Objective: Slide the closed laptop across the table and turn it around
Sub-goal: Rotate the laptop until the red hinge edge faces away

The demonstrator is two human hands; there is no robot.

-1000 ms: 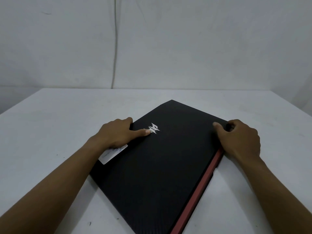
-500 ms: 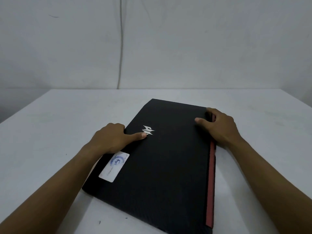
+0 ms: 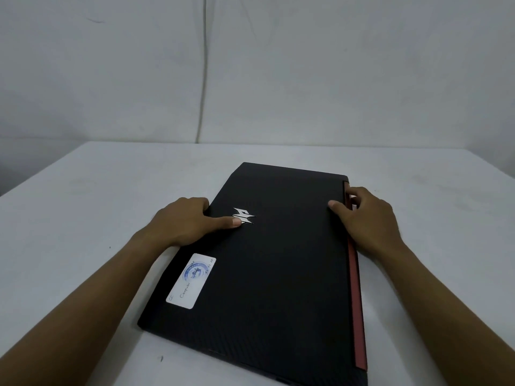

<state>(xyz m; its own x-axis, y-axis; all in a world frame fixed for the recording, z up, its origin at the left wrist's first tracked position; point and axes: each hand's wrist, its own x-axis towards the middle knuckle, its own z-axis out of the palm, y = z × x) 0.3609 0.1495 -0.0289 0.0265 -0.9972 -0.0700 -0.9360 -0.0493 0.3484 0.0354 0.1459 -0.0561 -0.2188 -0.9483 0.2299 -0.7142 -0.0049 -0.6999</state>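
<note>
A closed black laptop [image 3: 278, 260] lies on the white table [image 3: 83, 218], its long side running away from me. A red hinge strip runs along its right edge, a silver logo sits on the lid, and a white sticker is near its left edge. My left hand [image 3: 189, 221] grips the laptop's left edge, thumb flat on the lid beside the logo. On the right edge, at the red strip, my right hand [image 3: 367, 218] holds on with its thumb on the lid and fingers curled over the side.
A pale wall [image 3: 306, 65] with a thin vertical cable rises behind the table's far edge. Bare white table surface lies to the left, right and beyond the laptop. The laptop's near end reaches the bottom of the view.
The laptop has turned clockwise from a diagonal pose until its long edges point away from me. Both hands travelled with it, and the white sticker came out from under my left wrist.
</note>
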